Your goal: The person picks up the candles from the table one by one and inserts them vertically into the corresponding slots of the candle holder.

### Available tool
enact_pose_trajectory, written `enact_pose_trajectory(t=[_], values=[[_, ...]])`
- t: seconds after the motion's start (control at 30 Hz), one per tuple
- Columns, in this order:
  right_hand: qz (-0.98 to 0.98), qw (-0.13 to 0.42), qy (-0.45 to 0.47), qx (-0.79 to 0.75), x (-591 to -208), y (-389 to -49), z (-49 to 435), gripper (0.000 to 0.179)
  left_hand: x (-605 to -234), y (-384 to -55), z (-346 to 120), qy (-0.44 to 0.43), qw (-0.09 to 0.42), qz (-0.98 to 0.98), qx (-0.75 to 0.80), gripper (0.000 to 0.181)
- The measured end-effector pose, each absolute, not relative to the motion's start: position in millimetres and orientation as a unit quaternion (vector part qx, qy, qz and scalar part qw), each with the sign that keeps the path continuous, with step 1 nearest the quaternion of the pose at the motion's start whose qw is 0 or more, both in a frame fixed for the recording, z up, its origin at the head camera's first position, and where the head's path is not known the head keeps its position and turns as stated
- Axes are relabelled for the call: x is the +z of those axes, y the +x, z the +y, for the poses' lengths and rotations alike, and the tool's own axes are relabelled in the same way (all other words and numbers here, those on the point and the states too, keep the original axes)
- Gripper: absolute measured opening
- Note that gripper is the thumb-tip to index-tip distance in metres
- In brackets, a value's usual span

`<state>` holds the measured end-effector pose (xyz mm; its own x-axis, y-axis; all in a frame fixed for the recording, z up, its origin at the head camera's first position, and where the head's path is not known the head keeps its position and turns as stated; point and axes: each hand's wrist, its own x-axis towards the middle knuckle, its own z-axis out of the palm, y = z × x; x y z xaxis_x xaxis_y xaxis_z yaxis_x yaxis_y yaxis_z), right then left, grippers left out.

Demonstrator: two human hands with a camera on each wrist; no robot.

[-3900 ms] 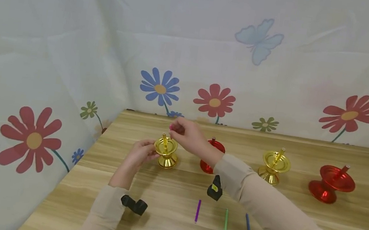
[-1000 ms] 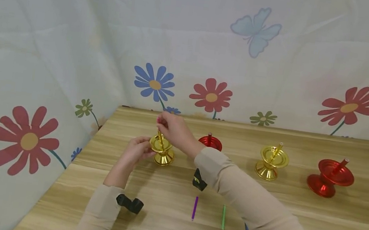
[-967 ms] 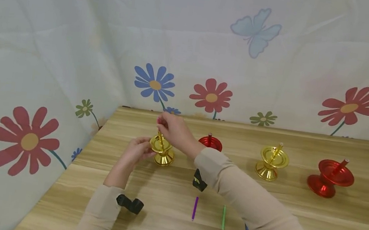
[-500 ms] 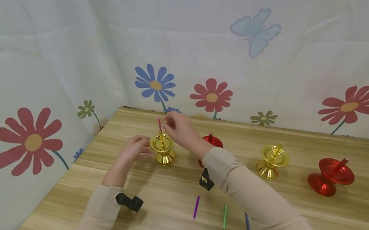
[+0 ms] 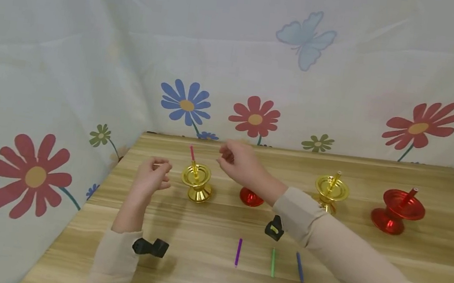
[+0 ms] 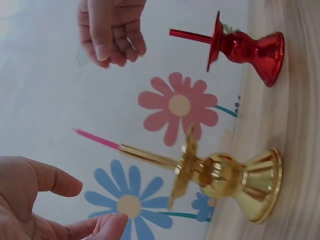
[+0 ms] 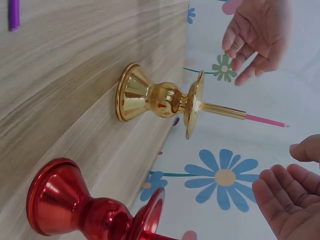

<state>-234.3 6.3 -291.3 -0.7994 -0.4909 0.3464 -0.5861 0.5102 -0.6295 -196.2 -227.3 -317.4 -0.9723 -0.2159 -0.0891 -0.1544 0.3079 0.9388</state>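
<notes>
Lying nearest on the wood-grained table [image 5: 193, 279] are three slim sticks [image 5: 273, 262]. Beyond, the left hand [image 5: 151, 174] and right hand [image 5: 242, 163], fingers loosely bent and holding nothing, flank a shiny, flared gold holder [image 5: 199, 192], a pink stick [image 5: 192, 153] standing in its tube [image 6: 150, 156]; creased, flower-printed cloth [image 5: 221, 46] hangs behind.

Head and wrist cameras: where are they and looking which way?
Head: on the head, facing forward and down at the table; left hand, right hand, sleeves show.
Left wrist: worn there, facing the gold stand with the pink stick; both hands show.
Right wrist: worn there, facing that stand; both hands show.
Wrist views share that stand and a red stand.
</notes>
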Motion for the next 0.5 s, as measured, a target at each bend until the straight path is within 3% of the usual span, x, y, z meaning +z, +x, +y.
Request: enact_pose_trajectory(t=[0.33,0.5], values=[[-0.884,0.085,0.289,0.359,-290,-209,37,0.017,-294,-173,-202,0.089,0.102,-0.828,-0.544,0.036],[-0.890,0.094,0.272,0.354,-291,-198,54,0.016,-288,-163,-185,0.045,0.107,-0.834,-0.539,0.031]])
